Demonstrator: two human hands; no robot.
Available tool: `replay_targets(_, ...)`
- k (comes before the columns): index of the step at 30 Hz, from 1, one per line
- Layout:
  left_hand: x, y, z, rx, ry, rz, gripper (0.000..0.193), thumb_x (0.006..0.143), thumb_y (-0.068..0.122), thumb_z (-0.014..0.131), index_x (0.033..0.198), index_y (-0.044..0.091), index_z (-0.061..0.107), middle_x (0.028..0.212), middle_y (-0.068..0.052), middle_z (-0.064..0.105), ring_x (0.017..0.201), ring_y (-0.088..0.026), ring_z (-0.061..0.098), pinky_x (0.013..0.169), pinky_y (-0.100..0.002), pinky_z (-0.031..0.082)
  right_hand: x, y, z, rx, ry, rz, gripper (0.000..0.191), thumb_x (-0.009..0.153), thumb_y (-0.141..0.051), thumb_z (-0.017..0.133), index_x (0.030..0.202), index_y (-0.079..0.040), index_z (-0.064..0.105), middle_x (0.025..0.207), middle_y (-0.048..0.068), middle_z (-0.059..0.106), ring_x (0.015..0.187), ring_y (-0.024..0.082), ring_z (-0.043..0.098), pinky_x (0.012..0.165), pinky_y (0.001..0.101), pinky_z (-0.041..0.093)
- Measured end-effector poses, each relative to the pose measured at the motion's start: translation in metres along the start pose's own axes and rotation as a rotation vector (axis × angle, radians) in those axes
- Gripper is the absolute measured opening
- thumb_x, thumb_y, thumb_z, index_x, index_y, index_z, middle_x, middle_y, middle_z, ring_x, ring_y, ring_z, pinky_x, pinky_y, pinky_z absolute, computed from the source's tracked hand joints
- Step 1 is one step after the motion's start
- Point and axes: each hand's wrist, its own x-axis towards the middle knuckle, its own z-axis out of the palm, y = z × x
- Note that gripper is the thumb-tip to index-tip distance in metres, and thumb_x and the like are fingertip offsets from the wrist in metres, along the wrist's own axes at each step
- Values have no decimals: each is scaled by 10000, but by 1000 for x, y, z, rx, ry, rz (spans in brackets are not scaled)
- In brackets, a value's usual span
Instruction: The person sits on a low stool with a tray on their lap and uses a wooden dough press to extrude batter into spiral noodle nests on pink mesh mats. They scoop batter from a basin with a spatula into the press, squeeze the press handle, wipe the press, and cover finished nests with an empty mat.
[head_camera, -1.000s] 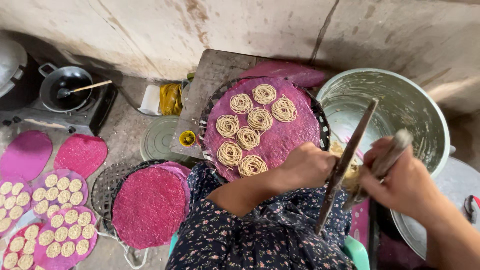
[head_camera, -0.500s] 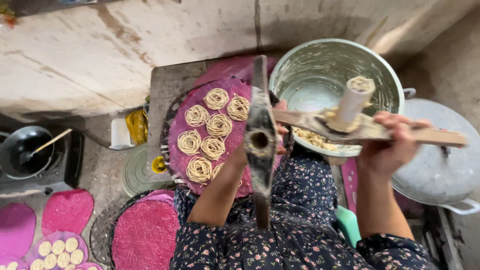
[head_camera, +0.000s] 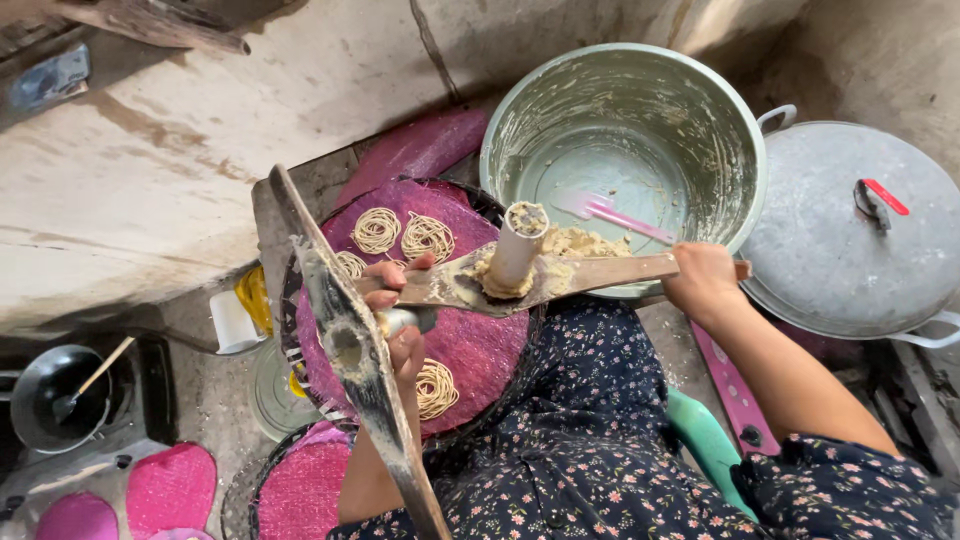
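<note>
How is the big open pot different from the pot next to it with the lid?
The open pot shows its inside, smeared with dough, with a pink spatula lying in it; the lidded pot is shut, so its inside is hidden. The open pot looks greenish; the lidded pot's top is dull grey, with a red-and-dark knob on it. The open pot is nearer the hands. Both are round metal pots with side handles.

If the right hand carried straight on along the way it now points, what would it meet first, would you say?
The right hand points left along the wooden press arm it grips, so it would probably meet the upright plunger with its dough first; depth is uncertain.
</note>
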Motion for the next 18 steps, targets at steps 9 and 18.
replay_targets(9,9,-20,-4,132,54,71,360,937,69,702,1284,135,630,1235,-94,513,1248,-237,533,1181,-600,500,29,6,19,-34,-11,37,175,918,-154,581,843,-123,736,841,80,752,743,227,748,621,373,557)
replay_targets(18,6,-24,8,86,30,-61,375,937,101,699,1295,147,595,1281,-80,513,1288,-349,611,1172,-550,490,40,15,62,226,-16,-31,159,808,-202,650,928,-181,752,912,62,752,835,278,738,696,414,585)
